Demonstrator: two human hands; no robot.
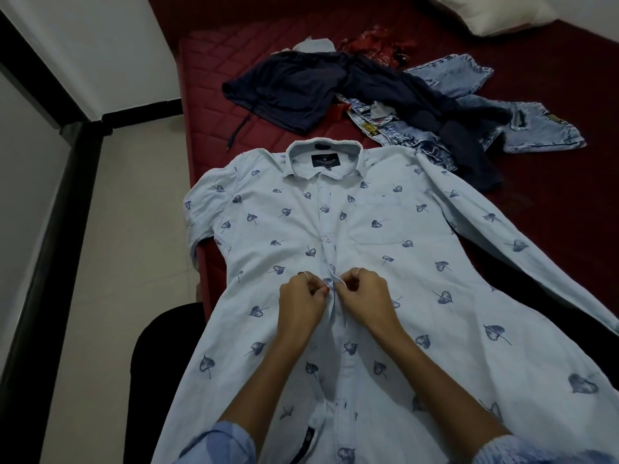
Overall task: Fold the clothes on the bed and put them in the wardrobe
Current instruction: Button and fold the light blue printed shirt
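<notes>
From the head camera we see our left hand [302,301] and right hand [363,296] close together, fingers curled, both pinching the button placket at the middle of the light blue leaf-print shirt [385,296]. The shirt lies face up, collar away from us, its hem hanging over the near edge of the bed [552,78], one sleeve stretched out to the right. Beyond the collar lie a dark navy garment [294,92], pale jeans [469,105] and a red patterned cloth [371,45], heaped together on the maroon quilted mattress. A white pillow [495,11] sits at the far corner. Pale floor tiles [134,212] run along the bed's left edge; bare mattress shows to the right.
</notes>
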